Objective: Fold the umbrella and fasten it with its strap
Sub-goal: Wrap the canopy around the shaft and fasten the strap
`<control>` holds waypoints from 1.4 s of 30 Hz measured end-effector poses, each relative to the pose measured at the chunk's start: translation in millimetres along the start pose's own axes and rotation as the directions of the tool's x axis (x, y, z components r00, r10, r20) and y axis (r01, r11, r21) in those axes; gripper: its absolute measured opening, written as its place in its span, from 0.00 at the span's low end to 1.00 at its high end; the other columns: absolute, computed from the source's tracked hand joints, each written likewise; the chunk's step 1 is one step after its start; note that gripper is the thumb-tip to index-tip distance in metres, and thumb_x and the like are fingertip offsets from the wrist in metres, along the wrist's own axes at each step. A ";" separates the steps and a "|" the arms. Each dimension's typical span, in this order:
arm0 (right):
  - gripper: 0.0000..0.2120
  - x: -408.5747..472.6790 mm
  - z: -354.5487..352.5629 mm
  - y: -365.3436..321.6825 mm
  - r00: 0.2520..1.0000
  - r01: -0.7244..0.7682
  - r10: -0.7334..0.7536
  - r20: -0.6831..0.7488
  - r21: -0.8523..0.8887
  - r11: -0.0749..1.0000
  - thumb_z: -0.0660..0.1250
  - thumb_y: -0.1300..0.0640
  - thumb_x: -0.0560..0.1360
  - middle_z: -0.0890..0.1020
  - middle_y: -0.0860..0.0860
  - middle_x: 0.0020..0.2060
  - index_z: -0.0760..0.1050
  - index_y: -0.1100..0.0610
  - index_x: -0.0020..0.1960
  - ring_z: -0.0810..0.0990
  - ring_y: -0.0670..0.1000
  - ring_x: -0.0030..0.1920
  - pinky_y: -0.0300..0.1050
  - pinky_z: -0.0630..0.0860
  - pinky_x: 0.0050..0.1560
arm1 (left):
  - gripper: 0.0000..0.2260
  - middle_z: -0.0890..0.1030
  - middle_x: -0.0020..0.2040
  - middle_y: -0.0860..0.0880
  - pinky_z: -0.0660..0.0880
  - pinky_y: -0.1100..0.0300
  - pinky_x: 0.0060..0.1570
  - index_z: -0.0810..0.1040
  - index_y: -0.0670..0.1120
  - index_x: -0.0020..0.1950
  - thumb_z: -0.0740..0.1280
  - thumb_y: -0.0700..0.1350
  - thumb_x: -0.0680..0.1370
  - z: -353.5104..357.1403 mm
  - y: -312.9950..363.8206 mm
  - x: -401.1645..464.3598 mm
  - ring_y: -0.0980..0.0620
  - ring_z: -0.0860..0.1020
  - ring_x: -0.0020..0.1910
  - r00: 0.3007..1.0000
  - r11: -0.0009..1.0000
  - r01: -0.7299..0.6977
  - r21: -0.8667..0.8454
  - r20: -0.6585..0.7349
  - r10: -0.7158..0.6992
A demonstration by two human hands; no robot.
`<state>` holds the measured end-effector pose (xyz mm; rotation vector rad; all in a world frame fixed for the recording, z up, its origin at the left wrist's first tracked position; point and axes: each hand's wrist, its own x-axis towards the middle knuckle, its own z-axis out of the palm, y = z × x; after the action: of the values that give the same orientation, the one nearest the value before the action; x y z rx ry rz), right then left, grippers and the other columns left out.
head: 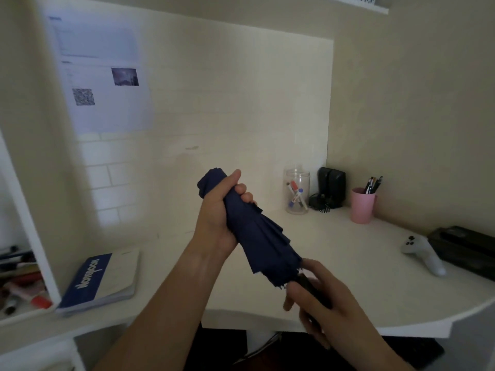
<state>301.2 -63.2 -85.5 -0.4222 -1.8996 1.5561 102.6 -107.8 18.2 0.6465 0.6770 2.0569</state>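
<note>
Above the white desk [348,236], near its front edge, the navy umbrella [257,231] was collapsed: left hand [222,218] clenched around its canopy, right hand [321,293] gripping the handle [308,283]. Pleats hung loose; strap unseen, probably unfastened.

Head view — downward, close over desk [375,263]

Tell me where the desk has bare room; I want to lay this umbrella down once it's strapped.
The widest bare patch of the desk lies between the notebook and the white controller. The back right corner is crowded: marker jar, black speakers, pink pen cup.
</note>
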 end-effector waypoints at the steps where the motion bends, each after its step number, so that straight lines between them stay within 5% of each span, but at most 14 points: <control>1: 0.12 1.2 1.2 2.3 0.993 0.072 -0.088 -0.082 -0.176 0.982 0.70 0.48 0.76 0.83 0.53 0.35 0.79 0.49 0.58 0.74 0.45 0.28 0.36 0.68 0.31 | 0.09 0.77 0.35 0.51 0.76 0.59 0.40 0.75 0.48 0.40 0.73 0.45 0.77 0.4 1.4 0.0 0.54 0.75 0.31 0.999 1.000 -0.015 -0.005 -0.035 0.015; 4: 0.02 4.4 9.0 4.4 0.974 0.126 -0.151 -0.171 -0.149 0.981 0.70 0.54 0.77 0.76 0.50 0.28 0.81 0.50 0.48 0.70 0.46 0.29 0.36 0.68 0.32 | 0.08 0.81 0.39 0.48 0.79 0.54 0.44 0.79 0.46 0.45 0.77 0.44 0.73 5.2 -12.2 -10.7 0.49 0.81 0.39 0.999 0.999 -0.032 0.031 -0.023 0.032; 7: 0.14 8.8 17.4 -3.1 0.991 0.004 0.029 -0.127 0.257 0.967 0.71 0.48 0.76 0.68 0.52 0.27 0.77 0.56 0.37 0.64 0.48 0.25 0.36 0.62 0.23 | 0.15 0.83 0.40 0.45 0.82 0.54 0.41 0.80 0.44 0.53 0.78 0.39 0.70 8.7 -44.1 -29.0 0.46 0.83 0.40 0.996 0.988 0.069 0.139 0.052 -0.077; 11: 0.22 9.3 12.6 -12.0 0.951 -0.308 0.265 0.159 0.556 0.772 0.64 0.40 0.77 0.66 0.53 0.28 0.79 0.58 0.36 0.57 0.46 0.20 0.35 0.54 0.18 | 0.10 0.81 0.36 0.44 0.80 0.56 0.38 0.80 0.45 0.46 0.77 0.38 0.69 8.6 -53.7 -33.8 0.49 0.80 0.33 0.982 0.959 0.170 0.229 0.047 -0.185; 15: 0.20 6.1 12.0 -16.5 0.988 -0.087 0.109 -0.108 0.187 0.978 0.68 0.43 0.71 0.73 0.58 0.25 0.79 0.61 0.41 0.62 0.51 0.19 0.36 0.57 0.20 | 0.09 0.77 0.35 0.45 0.79 0.58 0.32 0.77 0.41 0.44 0.76 0.40 0.71 10.6 -59.7 -25.0 0.50 0.77 0.31 0.985 0.976 0.158 0.149 -0.100 -0.144; 17: 0.21 6.5 12.4 -16.4 0.975 -0.041 0.087 -0.206 0.216 0.976 0.69 0.45 0.69 0.70 0.57 0.25 0.77 0.65 0.46 0.63 0.49 0.21 0.35 0.59 0.20 | 0.09 0.77 0.36 0.44 0.80 0.58 0.33 0.77 0.40 0.48 0.75 0.41 0.73 10.2 -64.8 -23.9 0.50 0.78 0.33 0.988 0.986 0.133 0.099 -0.097 -0.123; 21: 0.23 8.3 3.4 -18.8 0.945 -0.300 0.326 0.037 0.500 0.813 0.63 0.41 0.77 0.65 0.53 0.26 0.77 0.62 0.40 0.57 0.46 0.19 0.31 0.53 0.18 | 0.07 0.79 0.37 0.46 0.78 0.55 0.40 0.78 0.43 0.45 0.75 0.41 0.71 7.9 -73.3 -31.4 0.50 0.79 0.35 0.984 0.987 0.159 0.034 0.075 -0.161; 27: 0.08 9.2 -14.3 0.2 0.961 0.014 0.023 -0.276 0.128 0.992 0.72 0.59 0.74 0.85 0.62 0.37 0.82 0.59 0.52 0.77 0.56 0.31 0.48 0.75 0.31 | 0.12 0.77 0.35 0.44 0.82 0.56 0.40 0.77 0.39 0.43 0.78 0.42 0.70 -1.6 -99.4 -2.5 0.50 0.79 0.33 0.962 0.982 0.189 -0.022 -0.196 -0.190; 32: 0.14 35.8 -48.2 29.2 0.943 -0.143 0.206 -0.261 0.240 0.960 0.67 0.53 0.79 0.81 0.59 0.34 0.83 0.64 0.52 0.73 0.52 0.31 0.44 0.70 0.32 | 0.22 0.86 0.52 0.42 0.83 0.52 0.52 0.80 0.37 0.58 0.79 0.49 0.72 -18.1 -126.2 16.9 0.48 0.86 0.49 0.934 0.954 0.279 0.110 -0.261 -0.243; 34: 0.17 52.2 -76.8 43.0 0.917 -0.278 0.352 -0.186 0.334 0.901 0.65 0.50 0.80 0.77 0.56 0.32 0.81 0.65 0.54 0.70 0.49 0.29 0.40 0.67 0.28 | 0.23 0.86 0.56 0.42 0.81 0.50 0.61 0.80 0.40 0.60 0.79 0.52 0.72 -32.8 -124.1 11.3 0.46 0.86 0.54 0.919 0.891 0.373 0.261 -0.237 -0.315; 36: 0.17 66.0 -107.1 58.0 0.896 -0.381 0.431 -0.103 0.317 0.868 0.65 0.48 0.80 0.75 0.54 0.31 0.78 0.63 0.54 0.68 0.48 0.28 0.39 0.65 0.27 | 0.23 0.87 0.53 0.44 0.82 0.53 0.58 0.81 0.43 0.57 0.77 0.59 0.72 -54.5 -117.3 0.5 0.48 0.88 0.49 0.905 0.702 0.425 0.571 -0.275 -0.324; 38: 0.17 77.7 -132.2 70.3 0.888 -0.438 0.458 -0.035 0.241 0.866 0.64 0.47 0.80 0.74 0.53 0.31 0.77 0.61 0.52 0.66 0.48 0.28 0.39 0.64 0.27 | 0.19 0.88 0.41 0.50 0.82 0.58 0.46 0.83 0.47 0.48 0.74 0.63 0.73 -84.7 -111.7 -6.0 0.51 0.87 0.40 0.950 0.394 0.293 0.871 -0.310 -0.021; 40: 0.17 89.7 -147.7 78.9 0.882 -0.468 0.470 0.030 0.159 0.869 0.63 0.46 0.81 0.73 0.53 0.31 0.77 0.60 0.50 0.65 0.48 0.28 0.40 0.63 0.28 | 0.13 0.83 0.38 0.52 0.74 0.65 0.39 0.79 0.49 0.43 0.72 0.58 0.76 -109.0 -104.1 -6.8 0.52 0.81 0.38 0.905 0.114 0.131 0.985 -0.166 0.392; 42: 0.17 103.5 -152.8 83.1 0.872 -0.488 0.482 0.083 0.085 0.869 0.62 0.45 0.81 0.73 0.53 0.32 0.76 0.60 0.49 0.64 0.49 0.29 0.41 0.62 0.30 | 0.07 0.79 0.47 0.51 0.70 0.67 0.39 0.77 0.50 0.51 0.73 0.48 0.77 -132.6 -99.7 5.1 0.55 0.77 0.44 0.843 0.104 -0.007 0.995 -0.050 0.535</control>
<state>311.6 135.5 -122.5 -0.8699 -1.8319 1.9978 69.0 -84.7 -142.6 1.1233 2.5080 1.8071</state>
